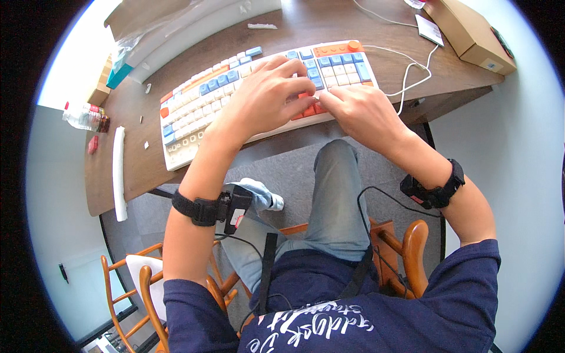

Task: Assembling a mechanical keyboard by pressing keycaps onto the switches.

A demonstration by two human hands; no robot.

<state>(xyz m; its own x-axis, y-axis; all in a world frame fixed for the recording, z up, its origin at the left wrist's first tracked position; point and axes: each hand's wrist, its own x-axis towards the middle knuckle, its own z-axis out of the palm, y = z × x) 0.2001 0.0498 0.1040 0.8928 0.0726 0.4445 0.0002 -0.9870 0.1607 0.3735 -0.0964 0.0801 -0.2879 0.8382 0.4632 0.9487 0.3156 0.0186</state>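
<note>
A white keyboard (179,160) with white, blue and orange keycaps lies at a slant along the table's near edge. Along its near left row, several sockets (187,142) show without caps. My left hand (266,94) is over the right-middle part, fingers curled and thumb close to the fingertips, beside orange keys (303,112). My right hand (364,112) rests at the near right corner, its thumb and forefinger pinched together. A tiny pale piece shows between the two hands; which hand holds it I cannot tell. Fingers hide the keys beneath them.
Behind the keyboard runs a short row of keycaps (253,52). An open box (176,44) stands far left, a cardboard box (471,35) far right. A bottle (88,117), a white strip (119,173) and a white cable (412,76) lie about. Wooden chairs (150,294) stand below left.
</note>
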